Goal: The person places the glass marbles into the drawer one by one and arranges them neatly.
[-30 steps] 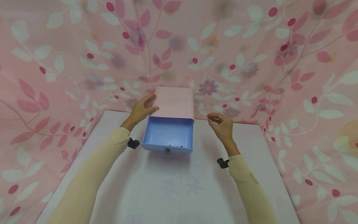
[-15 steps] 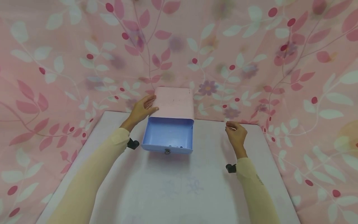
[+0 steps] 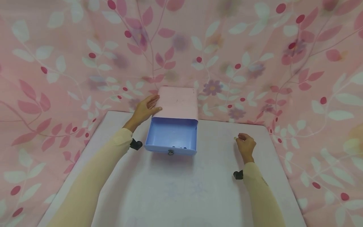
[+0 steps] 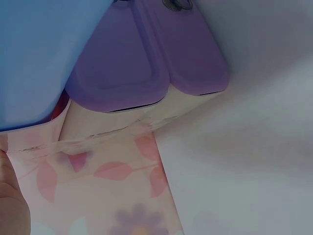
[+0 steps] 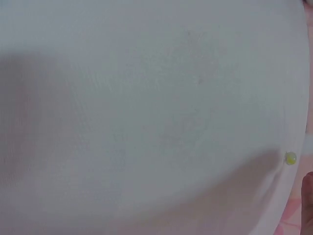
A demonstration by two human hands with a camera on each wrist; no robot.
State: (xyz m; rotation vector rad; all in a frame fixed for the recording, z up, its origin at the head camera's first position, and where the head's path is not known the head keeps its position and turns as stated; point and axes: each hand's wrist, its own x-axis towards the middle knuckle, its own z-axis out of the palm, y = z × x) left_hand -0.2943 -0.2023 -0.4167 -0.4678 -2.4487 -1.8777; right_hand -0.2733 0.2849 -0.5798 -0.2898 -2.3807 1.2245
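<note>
A small pink drawer unit (image 3: 177, 102) stands at the back of the table with its blue drawer (image 3: 170, 138) pulled out. Several small dark balls (image 3: 185, 148) lie along the drawer's front, behind a ring pull (image 3: 170, 153). My left hand (image 3: 143, 111) rests against the unit's left side, fingers fairly straight and thumb by the front edge. Out to the right, my right hand (image 3: 246, 145) holds a small yellow-green marble (image 5: 290, 158) at its fingertips above the table. Only part of the thumb shows in the right wrist view, so the grip itself is hidden there.
Below the blue drawer, purple drawers (image 4: 122, 58) are closed in the left wrist view. The white-covered table (image 3: 175, 195) ends at a pink floral cloth wall (image 3: 181, 41), which also hangs along both sides.
My right hand has moved right and toward me, away from the drawer unit, with the marble at its fingertips. The left hand and the open blue drawer have stayed where they were.
</note>
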